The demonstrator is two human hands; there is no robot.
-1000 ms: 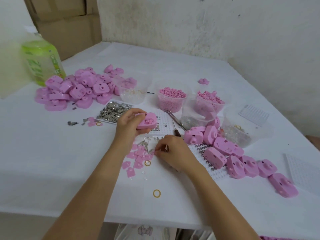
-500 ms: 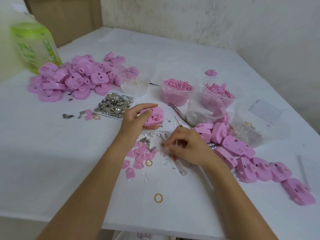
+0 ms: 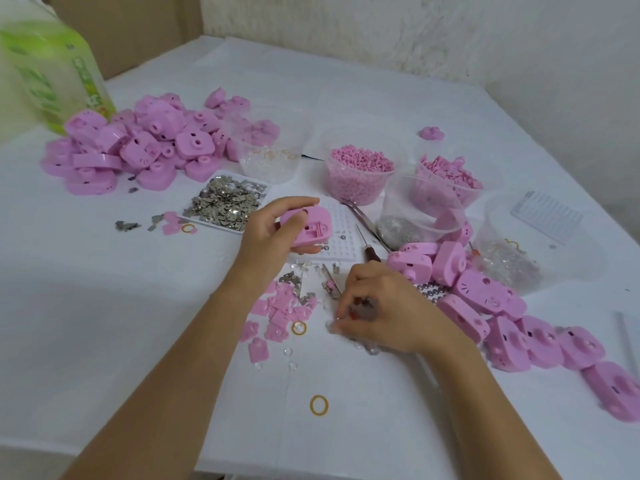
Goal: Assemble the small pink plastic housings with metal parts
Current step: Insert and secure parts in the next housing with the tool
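Observation:
My left hand (image 3: 273, 233) holds a pink plastic housing (image 3: 311, 226) above the table, its open inner side turned toward me. My right hand (image 3: 384, 306) rests low on the table with fingers curled around tweezers (image 3: 330, 280), whose tips point at small metal parts (image 3: 294, 282) and flat pink pieces (image 3: 277, 313) lying between my hands. A white tray of loose metal parts (image 3: 225, 202) sits left of the held housing. A pile of pink housings (image 3: 138, 147) lies at the back left, and a row of housings (image 3: 502, 313) runs along the right.
Clear tubs hold pink pellets (image 3: 360, 174), pink pieces (image 3: 450, 181) and small clear parts (image 3: 270, 154). A white grid plate (image 3: 343, 237) lies under the held housing, an awl (image 3: 370, 251) beside it. A green bottle (image 3: 52, 71) stands back left. Yellow rubber bands (image 3: 318, 405) lie near the front.
My right hand has slid toward me and now grips the tweezers over the small parts. My left hand has turned the housing so its inside shows. The view has shifted closer.

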